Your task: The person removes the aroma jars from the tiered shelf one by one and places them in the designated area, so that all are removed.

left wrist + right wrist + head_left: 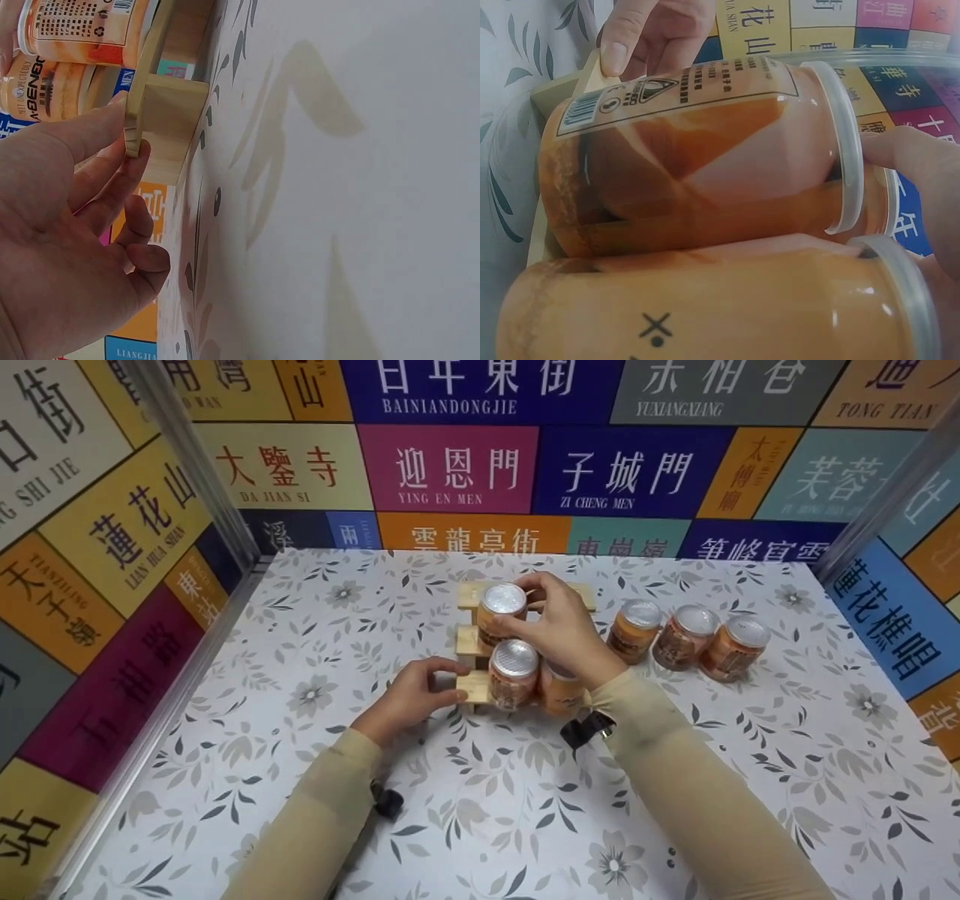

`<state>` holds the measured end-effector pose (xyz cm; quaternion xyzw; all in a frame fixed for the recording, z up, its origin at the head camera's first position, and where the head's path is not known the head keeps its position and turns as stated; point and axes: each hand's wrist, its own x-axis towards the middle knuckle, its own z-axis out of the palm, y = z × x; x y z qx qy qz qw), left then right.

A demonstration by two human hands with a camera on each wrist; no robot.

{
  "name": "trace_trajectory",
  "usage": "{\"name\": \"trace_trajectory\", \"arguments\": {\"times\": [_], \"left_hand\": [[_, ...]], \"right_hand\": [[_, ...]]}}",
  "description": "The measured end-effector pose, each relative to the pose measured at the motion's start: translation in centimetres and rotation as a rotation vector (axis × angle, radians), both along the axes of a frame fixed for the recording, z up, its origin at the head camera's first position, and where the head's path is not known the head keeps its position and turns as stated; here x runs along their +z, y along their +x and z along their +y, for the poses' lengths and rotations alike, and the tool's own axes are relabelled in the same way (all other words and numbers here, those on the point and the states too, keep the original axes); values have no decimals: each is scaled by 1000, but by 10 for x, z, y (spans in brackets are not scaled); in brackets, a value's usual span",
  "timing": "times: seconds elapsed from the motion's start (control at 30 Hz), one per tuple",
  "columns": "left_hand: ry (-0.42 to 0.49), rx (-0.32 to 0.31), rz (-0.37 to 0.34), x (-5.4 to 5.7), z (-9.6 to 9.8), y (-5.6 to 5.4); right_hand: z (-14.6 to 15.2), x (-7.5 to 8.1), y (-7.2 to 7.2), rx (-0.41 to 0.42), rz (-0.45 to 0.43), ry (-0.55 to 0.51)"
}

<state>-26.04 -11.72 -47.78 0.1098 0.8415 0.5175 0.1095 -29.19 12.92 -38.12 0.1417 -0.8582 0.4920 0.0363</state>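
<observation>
A small stepped wooden rack (471, 640) stands on the table. My right hand (564, 630) grips an orange can with a silver lid (503, 599), upright at the middle step, thumb on the near side. Two similar cans, one on the left (513, 679) and one on the right (559, 696), stand side by side on the lowest step; my right hand partly covers the second. At that step's left end, my left hand (411, 695) pinches the board (136, 112) between thumb and fingers. Close up in the right wrist view, the two front cans (682, 161) hide most of the gripped one.
Three more orange cans, the left (636, 630), the middle (682, 637) and the right (735, 649), stand in a row on the table right of the rack. Leaf-patterned white covering (480, 825) lies over the table. Panels of coloured signs (450, 469) rise behind and at both sides.
</observation>
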Motion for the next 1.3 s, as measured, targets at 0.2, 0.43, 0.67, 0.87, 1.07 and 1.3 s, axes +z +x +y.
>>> {"name": "trace_trajectory", "arguments": {"times": [0.2, 0.43, 0.67, 0.87, 1.07, 1.3], "left_hand": [[-9, 7, -28, 0, 1, 0], [-6, 7, -24, 0, 0, -1], [-20, 19, -16, -1, -3, 3], [-35, 12, 5, 1, -1, 0], [-38, 23, -22, 3, -1, -2], [-41, 44, -60, 2, 1, 0]], "right_hand": [[-1, -1, 0, -13, 1, 16], [-3, -1, -2, -31, 19, 14], [-8, 0, 2, -62, -1, -42], [1, 10, 6, -109, 14, -100], [13, 9, 5, -160, 30, -176], [35, 10, 7, -224, 100, -177]]}}
